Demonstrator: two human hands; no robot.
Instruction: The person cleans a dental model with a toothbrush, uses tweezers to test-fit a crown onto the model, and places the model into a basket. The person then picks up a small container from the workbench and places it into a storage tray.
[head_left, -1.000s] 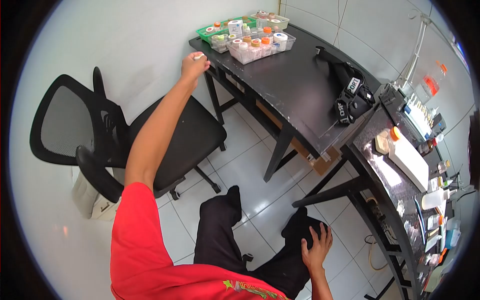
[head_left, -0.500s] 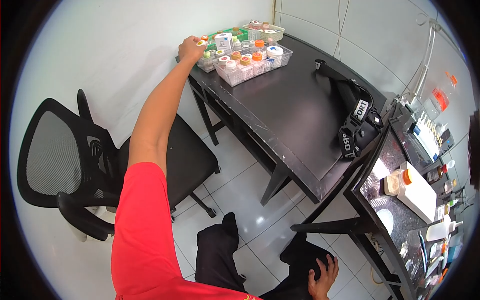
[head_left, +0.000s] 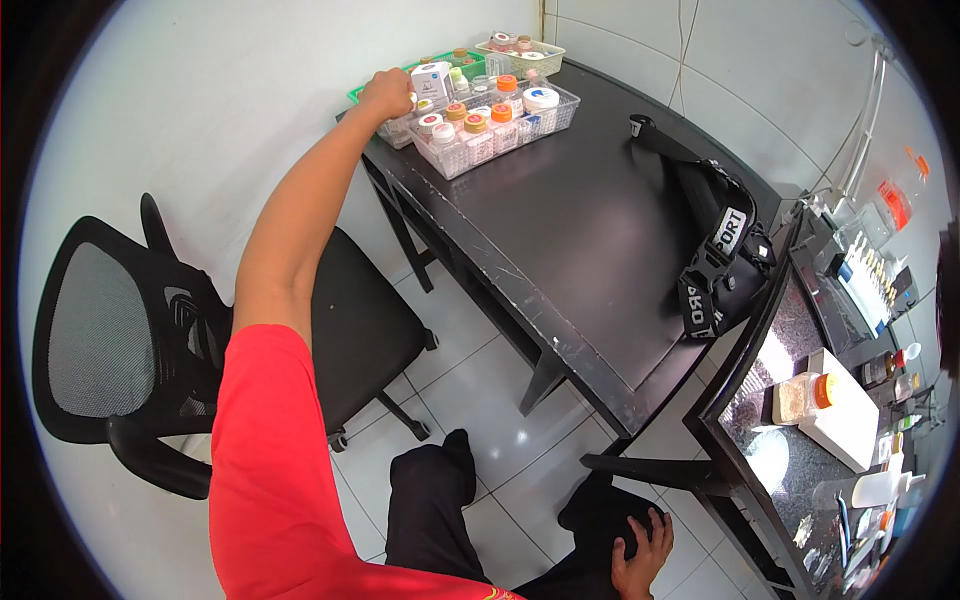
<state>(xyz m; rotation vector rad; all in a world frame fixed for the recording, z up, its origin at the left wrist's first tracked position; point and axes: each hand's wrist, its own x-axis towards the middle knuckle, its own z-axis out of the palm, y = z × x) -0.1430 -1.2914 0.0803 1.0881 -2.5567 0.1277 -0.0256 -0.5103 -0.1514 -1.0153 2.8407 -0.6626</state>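
Observation:
My left hand [head_left: 388, 96] is closed over the near left end of the small jar baskets, at the far left corner of the black table [head_left: 540, 220]; what its fingers hold is hidden. Beside it, a clear basket [head_left: 465, 160] holds several jars with orange, white and brown lids. A small white box [head_left: 431, 82] stands just right of the hand, near the green basket [head_left: 477, 66]. My right hand [head_left: 643, 556] rests on my right knee with its fingers apart and nothing in it.
Black straps [head_left: 708, 265] lie on the table's right side. A black office chair [head_left: 350, 330] stands at the left. On the side desk at the right are a jar with an orange lid [head_left: 800, 397], a white block [head_left: 843, 420] and a white bottle [head_left: 880, 489].
My left hand has moved from beyond the table's edge to over the baskets; the white-lidded item that showed in its fingers is now hidden. The view has shifted. My right hand stays on the knee.

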